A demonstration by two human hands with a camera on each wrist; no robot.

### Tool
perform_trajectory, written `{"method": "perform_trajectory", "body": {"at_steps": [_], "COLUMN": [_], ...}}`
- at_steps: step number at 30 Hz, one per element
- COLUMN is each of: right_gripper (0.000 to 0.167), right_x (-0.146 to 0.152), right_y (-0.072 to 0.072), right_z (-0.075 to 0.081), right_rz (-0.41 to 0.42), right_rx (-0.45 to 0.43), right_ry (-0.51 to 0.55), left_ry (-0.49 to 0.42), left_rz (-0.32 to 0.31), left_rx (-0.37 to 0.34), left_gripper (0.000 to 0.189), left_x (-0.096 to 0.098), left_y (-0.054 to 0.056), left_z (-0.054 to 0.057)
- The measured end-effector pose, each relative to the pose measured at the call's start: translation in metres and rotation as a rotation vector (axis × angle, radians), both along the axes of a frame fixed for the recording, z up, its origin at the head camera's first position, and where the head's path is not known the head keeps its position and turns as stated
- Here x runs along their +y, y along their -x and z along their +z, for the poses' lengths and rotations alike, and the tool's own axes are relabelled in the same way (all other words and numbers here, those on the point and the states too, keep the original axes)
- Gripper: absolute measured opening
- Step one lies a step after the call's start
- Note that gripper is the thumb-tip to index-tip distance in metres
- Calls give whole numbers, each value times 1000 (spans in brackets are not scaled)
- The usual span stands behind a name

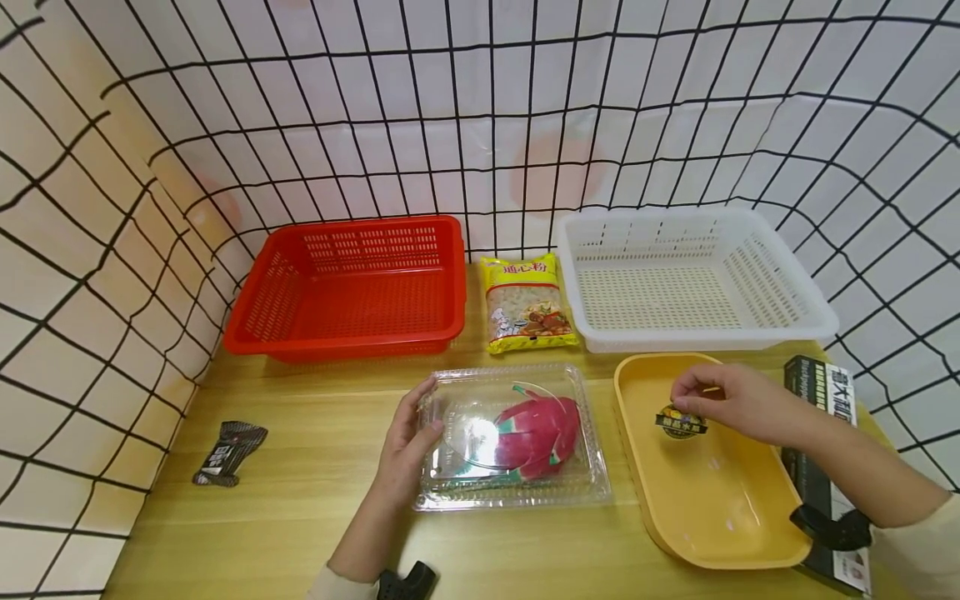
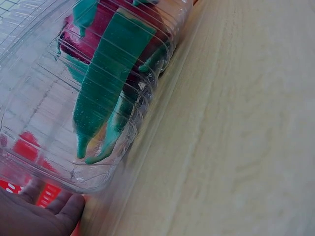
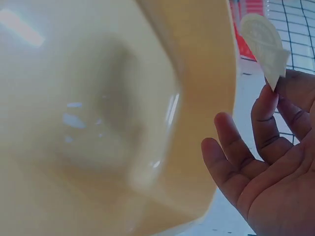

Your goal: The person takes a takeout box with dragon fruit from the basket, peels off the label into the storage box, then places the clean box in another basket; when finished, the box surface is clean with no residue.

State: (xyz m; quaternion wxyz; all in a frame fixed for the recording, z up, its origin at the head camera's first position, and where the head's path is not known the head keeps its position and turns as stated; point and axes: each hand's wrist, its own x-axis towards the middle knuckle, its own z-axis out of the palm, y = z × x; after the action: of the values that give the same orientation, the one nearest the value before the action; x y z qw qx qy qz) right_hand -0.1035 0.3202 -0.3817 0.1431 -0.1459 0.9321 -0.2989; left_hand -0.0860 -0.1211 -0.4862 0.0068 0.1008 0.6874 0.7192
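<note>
A clear plastic clamshell box (image 1: pixel 461 492) lies on the table with a toy dragon fruit (image 1: pixel 538 435), pink with green leaf tips, inside; its lid is down. My left hand (image 1: pixel 408 446) holds the box's left side, thumb on the lid's edge and fingers along the side. In the right wrist view, a small label sticker (image 3: pixel 266 43) shows its pale back, pinched between thumb and forefinger of my right hand (image 3: pixel 275 182). From the head view, the sticker's front is black and gold with printed characters. My right hand hovers above the yellow tray (image 1: pixel 720 525).
Behind stand a red basket (image 1: pixel 345 343) and a white basket (image 1: pixel 697 337), with a yellow pasta bag (image 1: pixel 528 304) between them. A dark wrapped snack (image 1: pixel 229 452) lies at left. A long black box (image 1: pixel 821 492) lies right of the tray. Black wire mesh (image 1: pixel 491 125) surrounds the table.
</note>
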Motion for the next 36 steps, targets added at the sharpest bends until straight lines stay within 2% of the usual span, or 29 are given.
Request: {"method": "perform_trajectory", "body": {"at_steps": [9, 18, 27, 36], "right_gripper": [8, 12, 8, 17], "right_x": [8, 7, 11, 33], "right_y": [-1, -2, 2, 22], "right_z": [-8, -6, 4, 24], "right_rz": [25, 25, -54, -148], "right_rx": [-72, -61, 51, 136], "right_ry": [60, 73, 29, 13], "left_ry": [-31, -23, -29, -24], "left_rz": [-7, -12, -12, -8], "left_rx": [3, 7, 4, 7], "left_gripper": [60, 59, 60, 60], "left_x": [-1, -1, -1, 0], "left_y": [-1, 0, -1, 0], "left_z": [0, 0, 1, 0]}}
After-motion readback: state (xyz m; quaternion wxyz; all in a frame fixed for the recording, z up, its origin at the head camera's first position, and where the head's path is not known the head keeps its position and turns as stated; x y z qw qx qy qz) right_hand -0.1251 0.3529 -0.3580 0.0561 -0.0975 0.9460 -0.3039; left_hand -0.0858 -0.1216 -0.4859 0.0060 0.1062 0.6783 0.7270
